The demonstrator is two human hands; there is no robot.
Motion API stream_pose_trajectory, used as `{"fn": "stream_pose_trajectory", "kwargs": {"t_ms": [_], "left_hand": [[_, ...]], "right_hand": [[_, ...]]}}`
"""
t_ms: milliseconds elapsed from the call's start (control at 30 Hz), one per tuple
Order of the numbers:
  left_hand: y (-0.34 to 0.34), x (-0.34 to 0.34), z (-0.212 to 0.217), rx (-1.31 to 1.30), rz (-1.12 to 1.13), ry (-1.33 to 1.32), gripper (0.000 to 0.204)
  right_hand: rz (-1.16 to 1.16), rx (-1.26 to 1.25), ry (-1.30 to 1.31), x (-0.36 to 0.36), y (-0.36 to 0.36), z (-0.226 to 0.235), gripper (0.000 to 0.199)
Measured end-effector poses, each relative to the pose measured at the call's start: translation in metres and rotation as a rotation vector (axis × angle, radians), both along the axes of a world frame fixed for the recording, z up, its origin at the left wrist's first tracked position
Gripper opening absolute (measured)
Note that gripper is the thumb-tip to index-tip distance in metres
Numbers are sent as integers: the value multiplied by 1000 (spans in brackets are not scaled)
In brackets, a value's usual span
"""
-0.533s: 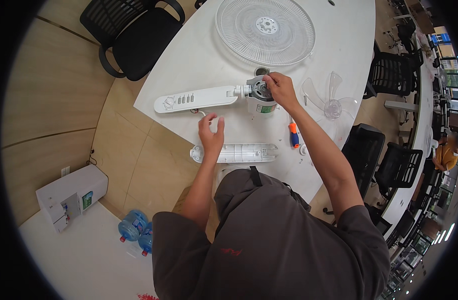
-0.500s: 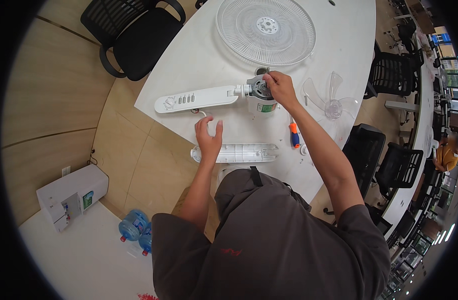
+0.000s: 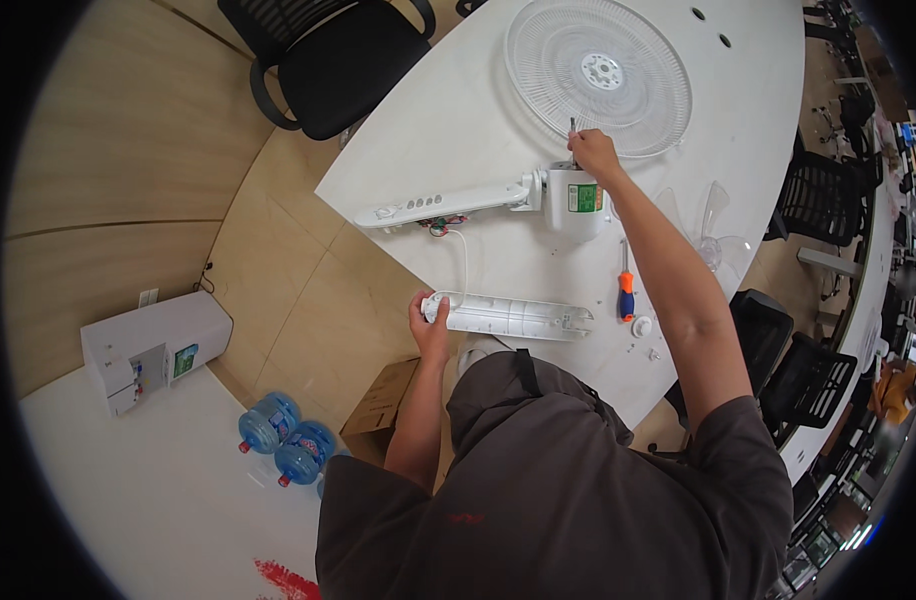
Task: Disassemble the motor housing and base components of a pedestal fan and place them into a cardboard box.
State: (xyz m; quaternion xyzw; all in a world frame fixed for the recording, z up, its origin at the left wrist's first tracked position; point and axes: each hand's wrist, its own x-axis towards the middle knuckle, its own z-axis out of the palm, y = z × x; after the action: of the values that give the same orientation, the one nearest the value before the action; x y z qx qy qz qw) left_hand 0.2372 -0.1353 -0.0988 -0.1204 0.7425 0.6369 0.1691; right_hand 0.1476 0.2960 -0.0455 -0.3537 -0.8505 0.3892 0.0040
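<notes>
My right hand [image 3: 595, 155] is closed around the metal shaft of a fan motor housing [image 3: 568, 212], which is white with a green label. A white control panel [image 3: 448, 203] with a row of buttons extends left from the motor, turned partly on its side; coloured wires show beneath it. One white cable [image 3: 466, 258] runs down from those wires toward a long white half cover [image 3: 518, 314]. That cover lies hollow side up near the table's front edge. At its left end, the thumb and fingers of my left hand [image 3: 433, 325] grip the rounded tip.
A round fan grille [image 3: 668, 90] lies at the back, and clear fan blades [image 3: 711, 250] lie to the right. Nearer me are an orange and blue screwdriver [image 3: 627, 295] and a small white knob [image 3: 641, 326] among loose screws. A black chair [image 3: 358, 85] stands beyond the left edge.
My left hand has come down from beside the control panel onto the cover's end. The motor and panel have been tipped, showing the label and wires. My view has shifted too.
</notes>
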Motion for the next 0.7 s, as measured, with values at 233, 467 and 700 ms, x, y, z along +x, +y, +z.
{"fn": "stream_pose_trajectory", "kwargs": {"t_ms": [233,467,700], "left_hand": [[5,-5,0,-65,69,-65,32],[9,-7,0,-12,81,-146,29],[3,-6,-1,34,96,-218,28]], "right_hand": [[12,47,-295,-23,-5,-18,41],[-132,188,-440,-31,-36,13,40],[-211,181,-437,-31,-45,21,37]]}}
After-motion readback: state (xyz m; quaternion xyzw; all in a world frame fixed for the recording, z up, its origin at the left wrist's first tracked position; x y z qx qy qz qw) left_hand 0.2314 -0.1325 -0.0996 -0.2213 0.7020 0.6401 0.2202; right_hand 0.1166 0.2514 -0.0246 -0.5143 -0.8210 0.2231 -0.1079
